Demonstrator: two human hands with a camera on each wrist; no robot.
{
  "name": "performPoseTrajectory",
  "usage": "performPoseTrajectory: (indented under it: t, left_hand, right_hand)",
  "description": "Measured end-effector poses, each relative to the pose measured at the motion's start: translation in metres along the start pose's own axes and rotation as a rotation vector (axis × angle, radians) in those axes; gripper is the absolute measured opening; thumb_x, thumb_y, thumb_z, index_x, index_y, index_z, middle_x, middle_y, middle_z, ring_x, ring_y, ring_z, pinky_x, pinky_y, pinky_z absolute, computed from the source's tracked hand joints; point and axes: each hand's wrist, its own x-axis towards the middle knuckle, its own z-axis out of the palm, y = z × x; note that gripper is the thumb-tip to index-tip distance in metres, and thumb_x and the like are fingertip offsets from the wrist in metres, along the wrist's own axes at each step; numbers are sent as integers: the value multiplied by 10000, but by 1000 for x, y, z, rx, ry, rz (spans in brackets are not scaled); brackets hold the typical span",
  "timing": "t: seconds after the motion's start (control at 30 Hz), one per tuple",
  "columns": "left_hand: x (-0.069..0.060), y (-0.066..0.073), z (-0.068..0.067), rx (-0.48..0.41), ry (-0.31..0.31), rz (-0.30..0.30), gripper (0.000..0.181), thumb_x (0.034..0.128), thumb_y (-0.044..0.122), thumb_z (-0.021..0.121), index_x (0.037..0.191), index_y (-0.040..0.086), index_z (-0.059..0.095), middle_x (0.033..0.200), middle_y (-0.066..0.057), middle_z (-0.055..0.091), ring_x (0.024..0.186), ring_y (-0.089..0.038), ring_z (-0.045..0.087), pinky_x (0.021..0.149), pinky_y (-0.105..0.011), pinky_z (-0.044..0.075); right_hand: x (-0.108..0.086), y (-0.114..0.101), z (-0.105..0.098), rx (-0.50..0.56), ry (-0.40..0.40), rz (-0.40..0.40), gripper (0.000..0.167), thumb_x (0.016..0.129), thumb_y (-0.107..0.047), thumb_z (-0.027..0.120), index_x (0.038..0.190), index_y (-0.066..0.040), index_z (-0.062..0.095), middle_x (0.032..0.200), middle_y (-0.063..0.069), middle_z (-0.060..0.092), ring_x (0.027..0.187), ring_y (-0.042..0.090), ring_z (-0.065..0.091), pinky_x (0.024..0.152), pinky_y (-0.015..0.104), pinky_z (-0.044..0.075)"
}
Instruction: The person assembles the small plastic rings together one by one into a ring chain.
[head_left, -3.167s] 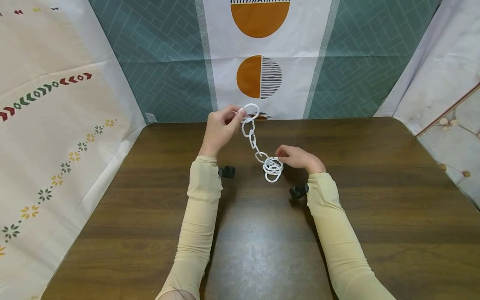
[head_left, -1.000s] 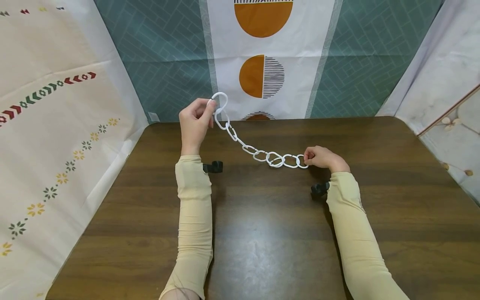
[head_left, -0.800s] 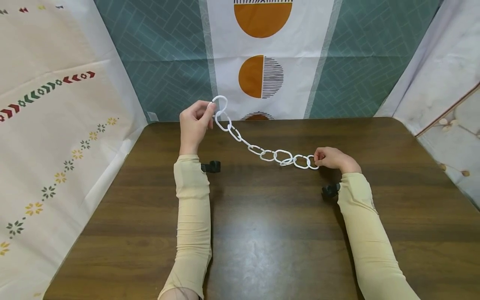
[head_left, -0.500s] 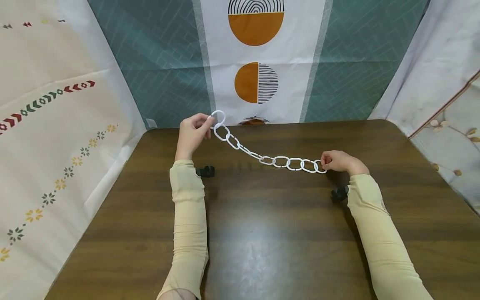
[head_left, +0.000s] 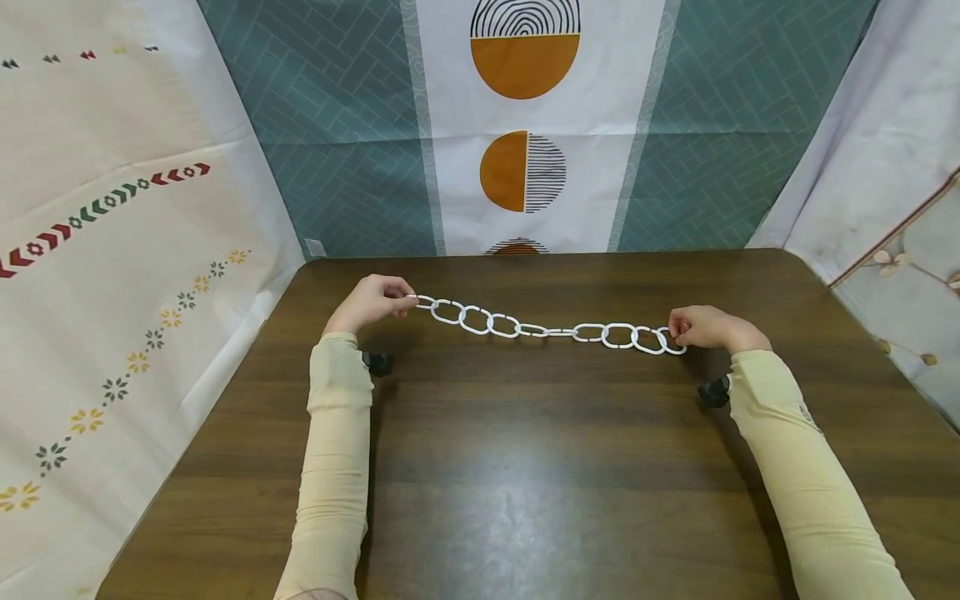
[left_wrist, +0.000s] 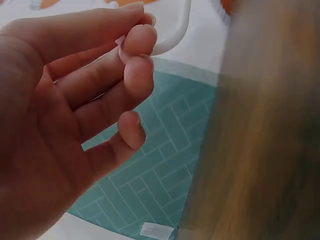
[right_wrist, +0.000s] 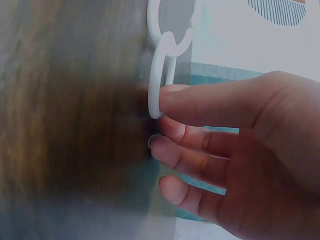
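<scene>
A white plastic chain [head_left: 503,325] of several oval links stretches from left to right across the far part of the table, sagging only slightly. My left hand [head_left: 372,302] pinches the link at its left end between thumb and fingertips. At the other end, the last link is pinched by my right hand [head_left: 708,327], low over the wood. The left wrist view shows part of a white link [left_wrist: 176,36] at the fingertips. In the right wrist view, the thumb presses on the end link [right_wrist: 156,82], which hooks through another link. Whether the chain's middle touches the table is hard to tell.
The brown wooden table [head_left: 517,467] has its far edge just beyond the chain. Behind it hangs a teal and white patterned cloth [head_left: 345,167]. Patterned cloths also hang at the left and right sides. Black camera mounts [head_left: 378,363] sit at both wrists.
The chain was partly piled, with its left end raised; now it is drawn out nearly straight. My left hand has moved left and down, my right hand to the right, each keeping its end link.
</scene>
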Motion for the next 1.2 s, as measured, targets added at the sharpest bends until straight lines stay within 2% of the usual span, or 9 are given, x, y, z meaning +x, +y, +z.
performPoseTrajectory:
  t: [0.17,0.3,0.4,0.5,0.77,0.9,1.07,1.2]
  left_hand:
    - [4,-8,0,72,-93,-9,182,915,190,655,986,27,696,807,-164,676,792,-325,613,677,-300,434]
    - [6,-8,8,191,-166,-13,109,901,159,662,927,63,707,713,-51,633,704,-207,581,655,-294,445]
    - [6,-9,15,269,-228,-23,71,897,151,666,893,91,703,711,-17,622,686,-165,561,665,-294,459]
    - [6,-12,17,290,-267,-37,45,890,130,675,886,90,695,728,-29,632,690,-160,562,679,-302,468]
    - [5,-15,17,296,-283,-40,84,877,111,693,951,72,680,738,-52,660,682,-159,592,704,-302,490]
    - [2,-13,13,293,-282,-43,145,889,99,672,1029,64,685,803,-70,690,725,-170,622,711,-309,506]
    - [-5,-4,1,304,-242,-53,213,897,62,625,1101,36,682,867,-87,696,774,-187,636,734,-338,523]
    - [-5,11,-3,322,-207,-40,219,948,136,567,1087,11,682,822,-114,679,735,-178,597,732,-339,487]
  right_hand:
    - [0,4,-2,-15,16,-23,70,811,16,607,819,8,538,689,6,450,658,141,415,631,279,326]
    - [1,10,0,-36,45,-32,74,818,10,610,807,-12,541,682,-3,440,652,139,410,629,278,323]
    - [2,14,2,-54,74,-36,71,817,5,612,802,-22,548,677,-11,438,646,128,408,627,273,323]
    - [4,14,2,-70,104,-44,69,815,8,619,804,-18,556,675,-5,454,643,119,411,626,272,331]
    - [6,9,-1,-77,143,-57,71,818,12,629,806,-15,565,690,20,486,662,135,435,639,287,346]
    - [5,6,-2,-103,157,-70,49,810,29,610,812,-10,580,699,34,493,683,152,452,648,290,356]
    - [7,-4,-8,-138,171,-66,80,807,51,561,856,3,603,743,72,505,734,203,479,676,324,379]
    - [10,-22,-15,-127,196,-31,90,855,13,562,930,39,603,839,158,560,793,275,533,731,410,443]
